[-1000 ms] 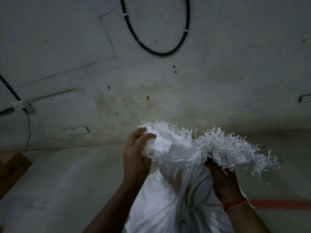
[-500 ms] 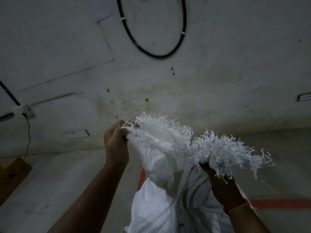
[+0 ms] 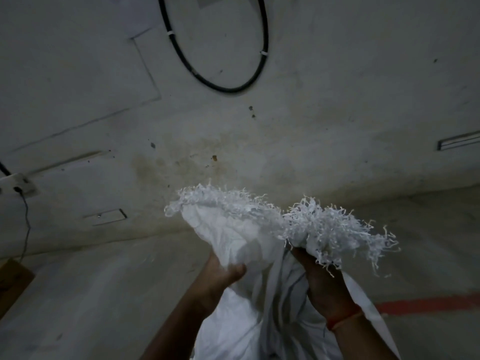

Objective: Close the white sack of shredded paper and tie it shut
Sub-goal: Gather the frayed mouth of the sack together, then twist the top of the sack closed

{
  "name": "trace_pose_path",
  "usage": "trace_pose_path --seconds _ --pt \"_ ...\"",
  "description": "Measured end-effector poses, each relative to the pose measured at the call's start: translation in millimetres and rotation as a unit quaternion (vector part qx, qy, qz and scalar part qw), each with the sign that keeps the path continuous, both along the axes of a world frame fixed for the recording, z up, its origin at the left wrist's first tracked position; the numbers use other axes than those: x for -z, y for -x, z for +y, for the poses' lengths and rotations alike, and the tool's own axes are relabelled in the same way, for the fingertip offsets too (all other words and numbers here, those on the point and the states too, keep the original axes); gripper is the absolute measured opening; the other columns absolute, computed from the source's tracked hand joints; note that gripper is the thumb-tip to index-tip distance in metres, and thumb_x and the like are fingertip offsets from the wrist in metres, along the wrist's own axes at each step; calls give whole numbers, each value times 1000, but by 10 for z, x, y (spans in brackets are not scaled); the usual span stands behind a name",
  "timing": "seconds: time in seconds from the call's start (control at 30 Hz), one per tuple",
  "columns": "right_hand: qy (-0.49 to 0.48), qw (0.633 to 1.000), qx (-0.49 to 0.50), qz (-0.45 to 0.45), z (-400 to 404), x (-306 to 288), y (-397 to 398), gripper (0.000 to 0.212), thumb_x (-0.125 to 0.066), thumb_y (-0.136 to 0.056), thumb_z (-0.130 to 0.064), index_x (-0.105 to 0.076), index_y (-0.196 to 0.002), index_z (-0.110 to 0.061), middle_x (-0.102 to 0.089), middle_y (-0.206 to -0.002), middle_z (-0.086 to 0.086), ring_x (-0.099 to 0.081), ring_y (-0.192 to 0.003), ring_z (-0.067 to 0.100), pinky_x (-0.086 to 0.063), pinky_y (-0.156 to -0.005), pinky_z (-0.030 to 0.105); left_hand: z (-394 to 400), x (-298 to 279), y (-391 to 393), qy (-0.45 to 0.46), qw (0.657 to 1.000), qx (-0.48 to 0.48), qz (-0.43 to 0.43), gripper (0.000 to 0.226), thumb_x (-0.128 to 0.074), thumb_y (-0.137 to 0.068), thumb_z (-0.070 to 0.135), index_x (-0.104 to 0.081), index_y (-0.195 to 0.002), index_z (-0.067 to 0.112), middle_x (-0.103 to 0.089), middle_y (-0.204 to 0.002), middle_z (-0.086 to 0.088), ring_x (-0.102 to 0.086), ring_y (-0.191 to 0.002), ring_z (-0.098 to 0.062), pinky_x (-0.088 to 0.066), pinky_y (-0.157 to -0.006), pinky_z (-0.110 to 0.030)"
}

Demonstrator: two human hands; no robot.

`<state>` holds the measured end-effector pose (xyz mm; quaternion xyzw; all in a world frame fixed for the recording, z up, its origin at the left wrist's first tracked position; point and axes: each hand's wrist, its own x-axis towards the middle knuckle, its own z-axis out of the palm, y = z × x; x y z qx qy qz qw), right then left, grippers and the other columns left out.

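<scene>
The white sack (image 3: 241,331) stands in front of me, its mouth gathered upward into two frayed bunches. My left hand (image 3: 220,276) grips the neck under the left bunch (image 3: 223,222), with cloth folded over its fingers. My right hand (image 3: 322,281), an orange thread at its wrist, holds the neck under the right bunch (image 3: 327,229), whose loose white fringe hangs over the fingers. The shredded paper inside is hidden by the closed cloth. No string or tie is visible.
A stained pale wall (image 3: 285,141) rises close behind the sack, with a black cable loop (image 3: 215,81) and a socket box with a hanging wire (image 3: 18,185) at left. A brown board (image 3: 13,284) lies low left. A red floor line (image 3: 426,304) runs right.
My left hand dropped from the top frayed edge of the sack's left side to the neck below it and moved right. The two bunches now sit closer together; my right hand stayed put.
</scene>
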<state>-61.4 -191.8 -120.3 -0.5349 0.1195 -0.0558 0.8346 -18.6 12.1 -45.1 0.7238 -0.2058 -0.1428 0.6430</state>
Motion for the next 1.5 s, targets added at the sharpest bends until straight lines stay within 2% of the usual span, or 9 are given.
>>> trace_pose_path --seconds 0.07,0.17,0.63,0.77,0.9,1.03,1.17,1.3,1.5 --pt "26 997 32 -68 46 -248 57 82 -80 -53 -69 -72 -116 -17 -75 -115 -4 -66 -115 12 -49 -103 34 -123 -14 -19 1 1000 11 6 101 -85 -70 53 -41 -146 3 -54 -143 -21 -51 -134 -39 -39 -111 -61" --pt "30 993 40 -110 116 -490 85 43 -76 -70 -34 -72 -112 -22 -74 -114 -14 -64 -114 1 -45 -105 30 -375 -126 -43 27 998 50 25 78 -83 -76 39 -53 -139 5 -60 -137 -22 -55 -130 -39 -46 -108 -52" --pt "82 981 51 -168 627 -1091 -297 66 -63 -73 -59 -61 -130 -27 -67 -129 -6 -62 -120 9 -47 -107 38 -525 -494 -264 238 962 -35 128 68 -79 -80 33 -57 -135 -1 -57 -138 -27 -55 -129 -40 -41 -113 -52" --pt "203 953 28 -222 679 -1054 -289 28 -69 -81 -43 -67 -105 -56 -71 -116 -12 -64 -117 5 -49 -106 39 -487 -455 -345 273 949 -112 114 57 -74 -81 25 -60 -130 -2 -62 -132 -27 -61 -122 -40 -44 -110 -57" --pt "255 935 70 -237 556 -736 -38 82 -79 -72 -49 -32 -139 -50 -42 -146 -11 -46 -133 5 -49 -104 35 -431 -467 -372 304 934 -150 115 45 -61 -97 19 -54 -132 -9 -58 -131 -32 -64 -111 -39 -52 -99 -52" --pt "343 930 -7 -131 470 -333 36 127 -81 -59 -63 8 -149 -47 -29 -140 -43 -42 -126 -13 -44 -110 42 -453 -451 -440 348 922 -97 141 50 -58 -99 21 -47 -139 -6 -49 -144 -30 -55 -126 -42 -52 -101 -50" --pt "292 941 -25 -168 612 -294 -117 91 -75 -69 -57 -33 -146 -34 -54 -135 -23 -52 -126 -7 -45 -109 32 -599 -424 -363 291 938 -65 177 53 -69 -90 26 -57 -134 -2 -58 -138 -24 -60 -123 -38 -49 -105 -49" --pt "249 948 59 -190 603 -247 -231 44 -68 -87 -38 -58 -129 -30 -66 -126 -12 -58 -122 0 -48 -106 37 -542 -422 -305 144 989 -28 34 49 -70 -90 30 -59 -133 7 -64 -133 -17 -61 -124 -35 -44 -109 -55" --pt "190 964 40 -183 521 -251 -280 26 -71 -89 -27 -67 -115 -32 -73 -110 -16 -65 -110 0 -53 -96 30 -61 355 -52 -28 995 27 -90 119 -91 -65 41 -15 -156 29 -33 -160 12 -31 -149 -11 -38 -114 -30"
